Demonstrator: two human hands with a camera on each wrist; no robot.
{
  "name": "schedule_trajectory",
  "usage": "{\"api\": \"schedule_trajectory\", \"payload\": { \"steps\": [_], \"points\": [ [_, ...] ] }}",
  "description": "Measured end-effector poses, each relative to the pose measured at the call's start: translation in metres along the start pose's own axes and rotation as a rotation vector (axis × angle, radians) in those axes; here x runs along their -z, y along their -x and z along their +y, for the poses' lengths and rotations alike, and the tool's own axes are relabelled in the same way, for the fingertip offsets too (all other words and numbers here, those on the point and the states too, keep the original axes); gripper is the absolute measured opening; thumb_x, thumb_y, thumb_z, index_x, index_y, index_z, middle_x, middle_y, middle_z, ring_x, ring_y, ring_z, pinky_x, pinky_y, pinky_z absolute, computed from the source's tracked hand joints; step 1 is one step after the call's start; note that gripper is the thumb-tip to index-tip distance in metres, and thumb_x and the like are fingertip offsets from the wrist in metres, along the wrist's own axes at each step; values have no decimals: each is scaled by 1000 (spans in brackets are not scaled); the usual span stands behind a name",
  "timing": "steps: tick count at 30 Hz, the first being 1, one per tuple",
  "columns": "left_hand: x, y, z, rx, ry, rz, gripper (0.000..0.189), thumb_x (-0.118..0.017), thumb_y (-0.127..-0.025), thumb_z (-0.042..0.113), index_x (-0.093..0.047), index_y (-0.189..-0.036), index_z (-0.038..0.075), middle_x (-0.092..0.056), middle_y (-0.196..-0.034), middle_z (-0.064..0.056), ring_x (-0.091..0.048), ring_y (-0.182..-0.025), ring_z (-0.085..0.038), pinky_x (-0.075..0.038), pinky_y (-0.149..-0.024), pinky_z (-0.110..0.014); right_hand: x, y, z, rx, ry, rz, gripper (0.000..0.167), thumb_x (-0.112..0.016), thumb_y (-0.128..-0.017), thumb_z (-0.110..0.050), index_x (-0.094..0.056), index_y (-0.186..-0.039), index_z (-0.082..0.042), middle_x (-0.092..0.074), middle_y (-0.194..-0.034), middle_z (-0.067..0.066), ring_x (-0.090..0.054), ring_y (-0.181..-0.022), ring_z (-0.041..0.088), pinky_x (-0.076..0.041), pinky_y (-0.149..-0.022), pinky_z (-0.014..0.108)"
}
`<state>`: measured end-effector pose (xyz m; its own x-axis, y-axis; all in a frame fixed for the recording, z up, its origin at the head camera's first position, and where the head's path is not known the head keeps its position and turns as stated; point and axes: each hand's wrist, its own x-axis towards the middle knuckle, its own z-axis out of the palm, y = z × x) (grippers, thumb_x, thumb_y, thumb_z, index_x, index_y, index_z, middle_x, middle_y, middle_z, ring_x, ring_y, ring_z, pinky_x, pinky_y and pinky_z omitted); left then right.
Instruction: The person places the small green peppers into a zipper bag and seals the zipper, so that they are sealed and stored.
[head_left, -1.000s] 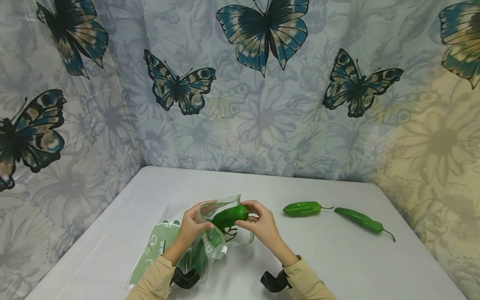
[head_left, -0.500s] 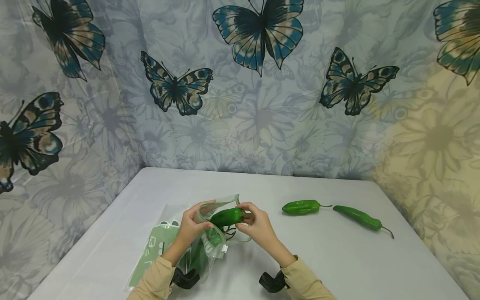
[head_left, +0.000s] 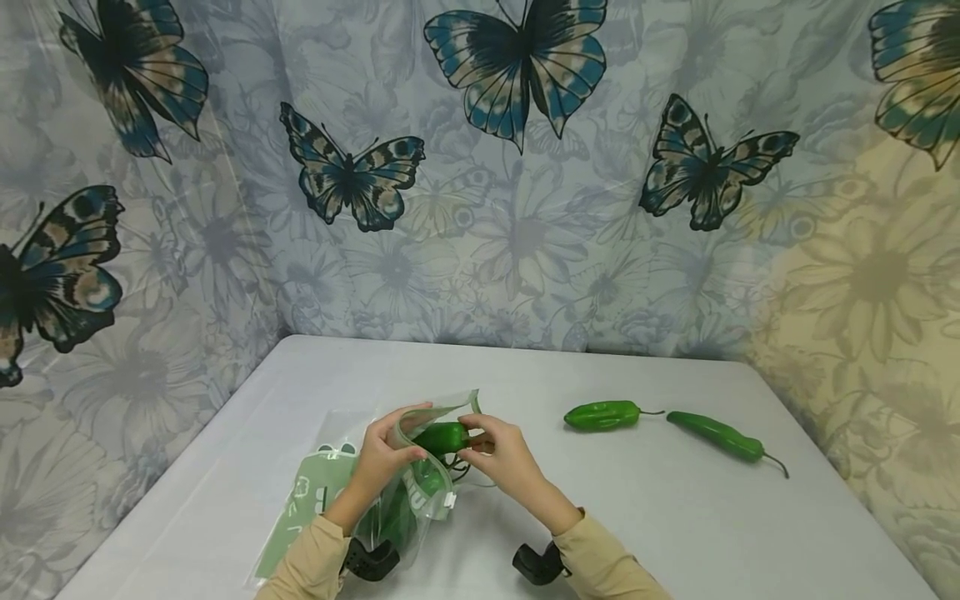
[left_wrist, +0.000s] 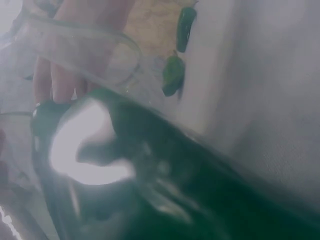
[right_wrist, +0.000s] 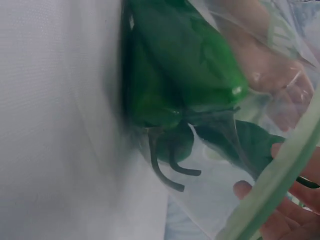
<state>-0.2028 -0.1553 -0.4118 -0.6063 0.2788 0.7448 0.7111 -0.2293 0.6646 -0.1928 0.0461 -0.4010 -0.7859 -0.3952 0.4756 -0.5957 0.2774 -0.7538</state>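
Observation:
My left hand [head_left: 382, 450] holds the mouth of a clear zip bag [head_left: 442, 502] with a pale green rim. Between the fingers and thumb of my right hand [head_left: 506, 458], a green pepper [head_left: 444, 437] is pinched at its stem end. Most of that pepper is inside the bag's mouth, lying sideways. In the right wrist view, several other green peppers [right_wrist: 200, 70] lie in the bag with stems toward the opening. Behind the bag's rim [right_wrist: 275, 182] appear my right fingers [right_wrist: 295, 212]. Through blurred plastic, a large pepper [left_wrist: 165, 155] fills the left wrist view.
Two more green peppers, one shorter [head_left: 602, 415] and one longer [head_left: 716, 436], lie on the white table [head_left: 637, 517] to the right. A flat green printed pack [head_left: 318, 483] in clear plastic lies left of the bag. Butterfly-patterned cloth [head_left: 525, 242] hangs behind.
My right hand has moved left, and the pinched pepper has slid deeper into the bag. My left hand keeps its hold on the bag's mouth.

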Motion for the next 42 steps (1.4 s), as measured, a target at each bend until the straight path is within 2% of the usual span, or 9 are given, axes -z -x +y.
{"api": "schedule_trajectory", "payload": {
  "steps": [6, 9, 14, 19, 21, 26, 30, 35, 42],
  "points": [
    [-2, -1, 0, -1, -7, 15, 65, -67, -75, 31, -48, -115, -17, -57, -116, -7, -53, -106, -16, -48, -55, -19, -7, -4, 0, 17, 39, 20, 33, -67, -77, 6, -54, -107, 4, -60, -99, 17, -63, -78, 23, -50, -68, 20],
    [-2, 0, 0, -8, -21, 16, 65, -67, -75, 30, -48, -115, -17, -56, -116, -8, -52, -106, -16, -50, -62, -24, -11, -6, 2, 45, 74, 32, 29, -67, -78, 3, -55, -104, 4, -62, -96, 17, -64, -76, 22, -50, -67, 20],
    [-2, 0, 1, -14, -3, 16, 64, -67, -75, 28, -47, -115, -19, -57, -116, -8, -52, -106, -17, -50, -59, -23, -15, -9, 5, 71, 157, 32, 23, -67, -79, -1, -59, -100, 3, -64, -85, 13, -63, -73, 19, -50, -64, 20],
    [-3, 0, 2, -9, -10, 23, 65, -67, -75, 30, -47, -114, -19, -57, -115, -9, -53, -105, -17, -48, -77, -27, -18, -13, 8, 66, 209, 24, 20, -67, -80, -4, -61, -98, 3, -65, -80, 12, -63, -69, 18, -50, -62, 18],
    [-3, -1, 2, -2, -17, 26, 66, -68, -75, 31, -48, -115, -17, -57, -115, -9, -55, -102, -16, -49, -75, -25, -19, -15, 9, 65, 221, 11, 20, -66, -81, -4, -62, -99, 3, -65, -79, 11, -63, -68, 17, -50, -61, 17],
    [-2, -1, 2, -10, -15, 21, 63, -68, -76, 28, -48, -116, -16, -56, -116, -8, -55, -99, -15, -47, -51, -19, -21, -18, 10, 61, 245, -32, 23, -63, -83, -3, -63, -105, 3, -65, -72, 8, -60, -61, 11, -47, -53, 17],
    [-1, 1, 2, 29, -8, 14, 66, -68, -75, 30, -47, -117, -17, -55, -118, -8, -53, -103, -16, -45, -51, -19, -21, -18, 10, 15, 187, -96, 27, -56, -87, 0, -59, -114, 4, -65, -75, 11, -60, -60, 12, -46, -51, 18],
    [0, 2, 1, 76, -36, 23, 69, -68, -73, 33, -48, -117, -16, -56, -117, -5, -55, -100, -19, -42, -48, -21, -18, -15, 12, -85, -15, -183, 30, -46, -93, -2, -50, -122, 6, -64, -88, 16, -63, -70, 22, -51, -61, 24],
    [0, -1, -1, 14, -42, 21, 63, -67, -76, 29, -48, -115, -17, -58, -112, -10, -58, -88, -11, -44, -45, -22, -7, -14, -12, -145, -229, -191, 38, -46, -93, -1, -38, -128, 9, -58, -98, 28, -60, -77, 39, -52, -68, 39]
  ]
}}
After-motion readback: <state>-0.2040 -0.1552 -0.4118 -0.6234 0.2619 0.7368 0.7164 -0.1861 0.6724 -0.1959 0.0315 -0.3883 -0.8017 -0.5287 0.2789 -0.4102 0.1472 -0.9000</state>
